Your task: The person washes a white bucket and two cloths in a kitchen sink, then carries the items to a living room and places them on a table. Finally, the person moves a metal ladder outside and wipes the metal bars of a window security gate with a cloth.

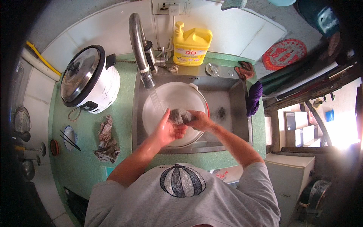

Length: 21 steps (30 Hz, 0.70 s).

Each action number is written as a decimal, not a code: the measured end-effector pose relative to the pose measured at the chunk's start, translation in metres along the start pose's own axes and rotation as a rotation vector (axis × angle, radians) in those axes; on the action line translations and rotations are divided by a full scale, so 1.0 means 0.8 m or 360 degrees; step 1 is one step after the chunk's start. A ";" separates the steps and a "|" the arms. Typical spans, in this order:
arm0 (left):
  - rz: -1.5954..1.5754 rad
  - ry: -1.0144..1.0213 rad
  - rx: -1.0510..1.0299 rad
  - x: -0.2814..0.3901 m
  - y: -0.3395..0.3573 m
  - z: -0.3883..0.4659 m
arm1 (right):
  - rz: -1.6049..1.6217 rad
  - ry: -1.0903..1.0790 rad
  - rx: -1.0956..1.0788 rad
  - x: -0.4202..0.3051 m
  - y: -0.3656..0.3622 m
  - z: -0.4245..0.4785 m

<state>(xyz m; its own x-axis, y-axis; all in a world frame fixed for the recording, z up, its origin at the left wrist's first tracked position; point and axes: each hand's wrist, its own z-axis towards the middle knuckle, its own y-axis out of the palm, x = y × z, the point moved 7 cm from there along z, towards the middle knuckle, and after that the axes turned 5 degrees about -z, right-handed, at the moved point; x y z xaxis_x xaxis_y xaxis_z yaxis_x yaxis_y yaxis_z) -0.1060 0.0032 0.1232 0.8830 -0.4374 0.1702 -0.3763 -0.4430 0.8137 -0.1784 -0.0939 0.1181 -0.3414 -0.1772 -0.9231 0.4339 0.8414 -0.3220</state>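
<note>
Over a white round basin (158,133) in the stainless steel sink (239,119), my right hand (202,120) grips a dark grey, foamy thing (179,115). It may be a scouring pad; the foam and my fingers hide its exact kind. My left hand (167,129) cups the thing's left end from below, with its thumb along the end and its fingers curled, wet and shiny. From the faucet (147,79), water streams into the basin just left of the thing.
A rice cooker (96,82), a crumpled rag (106,142) and a bowl (70,137) with chopsticks occupy the left counter. Behind the sink stands a yellow pump jug (191,46). A drain strainer (213,69), a brown cloth (244,71) and a purple cloth (254,98) lie around the sink's right side.
</note>
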 end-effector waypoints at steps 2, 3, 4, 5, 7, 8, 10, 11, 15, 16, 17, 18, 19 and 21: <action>0.0593 0.0474 0.0217 0.007 -0.032 -0.003 | 0.0487 0.0343 -0.0338 0.008 0.003 -0.006; 0.0899 0.0704 0.0316 0.009 -0.039 -0.011 | 0.0638 0.0519 -0.0425 0.009 -0.001 -0.014; 0.1411 0.0943 0.0423 0.013 -0.025 -0.031 | 0.0788 0.0698 -0.0512 0.004 -0.006 -0.025; 0.1940 0.1340 0.0422 0.024 0.004 -0.049 | 0.0939 0.0876 -0.0600 0.003 -0.006 -0.035; 0.2976 0.2156 0.0373 0.015 0.058 -0.081 | 0.1229 0.0855 -0.0701 0.004 0.000 -0.047; 0.3057 0.2198 0.0204 0.011 0.064 -0.075 | 0.1429 0.0854 -0.0822 0.007 0.005 -0.053; 0.3393 0.2471 0.0019 0.010 0.077 -0.066 | 0.1728 0.0859 -0.0988 -0.006 0.017 -0.063; 0.3562 0.2603 -0.0078 0.010 0.084 -0.061 | 0.1778 0.0839 -0.1069 -0.016 0.024 -0.069; 0.3616 0.2403 -0.0320 0.024 0.103 -0.045 | 0.1775 0.0760 -0.1269 -0.042 0.039 -0.085; 0.3593 0.2358 -0.0290 0.026 0.103 -0.043 | 0.1678 0.0757 -0.1243 -0.040 0.036 -0.086; 0.3570 0.2314 -0.0261 0.029 0.103 -0.042 | 0.1581 0.0754 -0.1216 -0.037 0.032 -0.086; 0.3550 0.2272 -0.0234 0.032 0.104 -0.041 | 0.1168 0.0726 -0.1135 -0.029 0.021 -0.078; 0.3529 0.2230 -0.0206 0.033 0.104 -0.039 | 0.0619 0.0472 -0.1013 -0.032 0.011 -0.067; 0.3376 0.2080 -0.0067 0.036 0.096 -0.035 | -0.0459 -0.0045 -0.0711 -0.059 0.001 -0.049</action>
<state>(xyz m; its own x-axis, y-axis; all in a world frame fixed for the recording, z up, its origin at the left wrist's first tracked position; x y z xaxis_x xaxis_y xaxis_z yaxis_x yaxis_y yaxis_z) -0.1013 -0.0215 0.2058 -0.7941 0.3952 0.4618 -0.5774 -0.2534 -0.7761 -0.1950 -0.0648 0.1701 -0.3690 -0.4420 -0.8176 -0.0739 0.8908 -0.4483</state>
